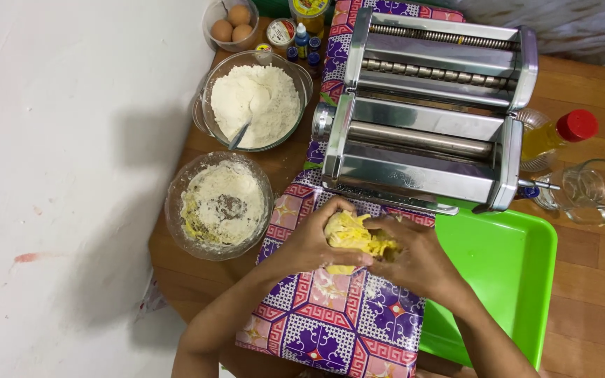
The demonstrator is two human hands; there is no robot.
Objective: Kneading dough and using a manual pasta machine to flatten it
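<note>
From the head camera, your left hand (309, 245) and right hand (418, 259) meet just below the middle of the frame, both closed around a lump of yellow dough (350, 234) that you hold pressed between them above a purple patterned cloth (330, 315). The dough shows between your thumbs and fingers; its underside is hidden.

Directly above your hands, in the upper middle of the frame, a shiny metal pasta machine (421, 119) stands on the cloth, its rollers running left to right. To the lower right, a green plastic tray (512, 273) lies on the wooden table (596, 280), partly under your right forearm.

Left of your hands sits a glass bowl (220, 206) with floury, yellowish scraps. Above it, a larger glass bowl of flour (255, 101) holds a spoon. At the top left, a small container of eggs (231, 24) stands beside small bottles. At the right edge, a bottle of oil with a red cap (558, 133) lies near an empty glass cup (589, 189).
</note>
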